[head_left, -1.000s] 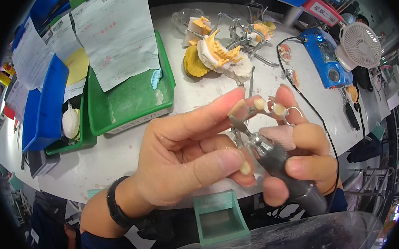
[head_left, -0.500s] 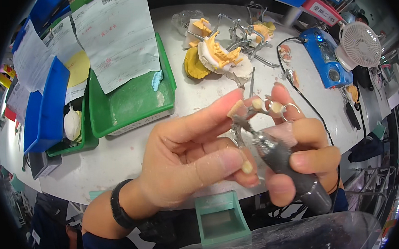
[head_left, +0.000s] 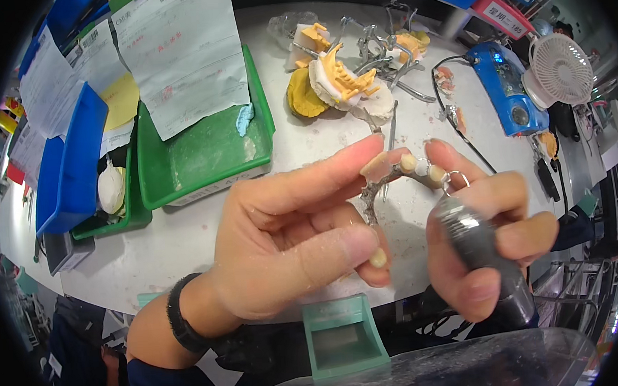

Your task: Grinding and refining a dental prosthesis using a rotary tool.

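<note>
A metal partial denture (head_left: 370, 193) with several cream teeth and pink base parts is held over the front of the bench. My left hand (head_left: 277, 248) pinches one end of it between thumb and fingers, near a single cream tooth. My right hand (head_left: 513, 226) is wrapped round a dark grey rotary handpiece (head_left: 471, 234), slightly blurred. Its upper end points toward the denture's right side, by a wire clasp; its tip is hard to make out. A right fingertip is close to the denture's far teeth. Beyond the hands stands a dental model (head_left: 344, 81) with an orange-yellow arch.
A green tray (head_left: 265, 118) with a paper sheet stands left, beside a blue tray (head_left: 74, 172). Metal articulators (head_left: 367, 51) sit at the back. Right are a blue control unit (head_left: 500, 86), its black cable and a white fan (head_left: 562, 70). A green chute (head_left: 341, 306) juts from the front edge.
My right hand has moved to the right with the handpiece, drawing its upper end away from the denture's middle. My left hand keeps its pinch on the denture, nearly still.
</note>
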A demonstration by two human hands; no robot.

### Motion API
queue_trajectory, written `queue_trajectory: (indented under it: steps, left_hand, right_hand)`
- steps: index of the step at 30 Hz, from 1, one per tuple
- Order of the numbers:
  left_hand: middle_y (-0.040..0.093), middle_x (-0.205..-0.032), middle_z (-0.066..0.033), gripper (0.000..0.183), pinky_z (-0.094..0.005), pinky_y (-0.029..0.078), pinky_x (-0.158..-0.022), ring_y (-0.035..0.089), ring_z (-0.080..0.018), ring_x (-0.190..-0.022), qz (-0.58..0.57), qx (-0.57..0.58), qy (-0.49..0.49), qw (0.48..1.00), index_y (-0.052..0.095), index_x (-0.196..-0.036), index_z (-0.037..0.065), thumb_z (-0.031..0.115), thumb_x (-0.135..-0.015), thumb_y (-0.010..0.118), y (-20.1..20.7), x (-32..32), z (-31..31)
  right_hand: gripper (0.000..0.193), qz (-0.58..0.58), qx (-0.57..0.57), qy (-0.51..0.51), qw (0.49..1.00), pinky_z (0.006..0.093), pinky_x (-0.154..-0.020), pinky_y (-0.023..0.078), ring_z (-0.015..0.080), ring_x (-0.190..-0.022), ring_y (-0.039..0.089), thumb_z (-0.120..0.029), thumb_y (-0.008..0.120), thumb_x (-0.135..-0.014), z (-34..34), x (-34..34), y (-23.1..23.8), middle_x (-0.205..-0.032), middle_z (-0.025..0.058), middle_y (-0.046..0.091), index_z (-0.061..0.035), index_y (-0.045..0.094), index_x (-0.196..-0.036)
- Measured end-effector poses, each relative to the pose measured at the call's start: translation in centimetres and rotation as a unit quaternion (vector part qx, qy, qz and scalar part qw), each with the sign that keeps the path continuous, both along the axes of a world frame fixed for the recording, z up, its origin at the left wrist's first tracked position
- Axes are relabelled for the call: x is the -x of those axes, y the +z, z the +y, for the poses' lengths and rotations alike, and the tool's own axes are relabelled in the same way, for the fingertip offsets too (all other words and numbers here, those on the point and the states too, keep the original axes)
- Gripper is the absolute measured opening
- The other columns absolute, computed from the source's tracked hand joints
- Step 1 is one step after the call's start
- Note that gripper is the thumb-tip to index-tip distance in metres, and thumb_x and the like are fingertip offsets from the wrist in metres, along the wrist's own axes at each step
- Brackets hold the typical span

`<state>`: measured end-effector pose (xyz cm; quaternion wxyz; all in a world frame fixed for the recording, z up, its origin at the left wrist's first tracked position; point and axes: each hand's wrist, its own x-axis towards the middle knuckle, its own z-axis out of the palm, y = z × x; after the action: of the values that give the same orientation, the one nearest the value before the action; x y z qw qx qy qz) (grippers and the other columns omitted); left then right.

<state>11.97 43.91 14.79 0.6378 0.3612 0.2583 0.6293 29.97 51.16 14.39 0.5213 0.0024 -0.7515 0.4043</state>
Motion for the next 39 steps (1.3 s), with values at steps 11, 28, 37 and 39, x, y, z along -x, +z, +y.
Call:
queue_trajectory:
  steps: [11,28,37,39]
  left_hand:
    - [0.063,-0.087,-0.0117,0.023,-0.0248,0.049,-0.068,0.061,-0.0151,-0.077,0.109,-0.051,0.186,0.975,0.053,-0.105,-0.001,-0.002,-0.082,0.057,-2.2,0.4,0.4]
    - [0.061,-0.092,-0.0109,0.03,-0.0217,0.05,-0.066,0.06,-0.013,-0.076,0.135,-0.036,0.176,0.974,0.053,-0.112,-0.003,-0.003,-0.083,0.057,0.0,-0.6,-0.5]
    - [0.062,-0.092,-0.014,0.028,-0.0224,0.052,-0.066,0.061,-0.0125,-0.074,0.352,-0.124,0.255,0.892,0.052,-0.111,-0.007,-0.006,-0.084,0.054,-0.6,-0.2,-1.1]
    - [0.062,-0.091,-0.014,0.028,-0.0224,0.052,-0.066,0.061,-0.0126,-0.074,0.355,-0.127,0.259,0.89,0.052,-0.111,-0.007,-0.006,-0.084,0.054,-0.7,-0.2,-1.0]
  right_hand:
    - [0.045,-0.053,0.001,0.036,0.998,0.0498,-0.08,0.053,0.0284,-0.098,0.055,-0.026,0.058,-0.086,0.1,0.9,-2.1,-0.105,0.0211,0.045,-0.0141,0.033,-0.122]
    - [0.037,0.002,-0.064,0.008,0.998,0.0461,-0.073,0.054,0.0471,-0.094,0.057,-0.016,0.065,-0.081,0.4,1.3,-2.2,-0.092,0.0139,0.042,-0.0161,0.041,-0.109]
    - [0.03,0.041,-0.131,-0.014,0.991,0.0484,-0.074,0.055,0.049,-0.094,0.056,-0.012,0.059,-0.082,0.6,2.1,-2.7,-0.094,0.0178,0.043,-0.0104,0.04,-0.105]
    - [0.029,0.023,-0.13,-0.019,0.991,0.049,-0.074,0.055,0.0487,-0.093,0.056,-0.012,0.058,-0.083,0.5,2.0,-2.6,-0.094,0.019,0.043,-0.0101,0.04,-0.105]
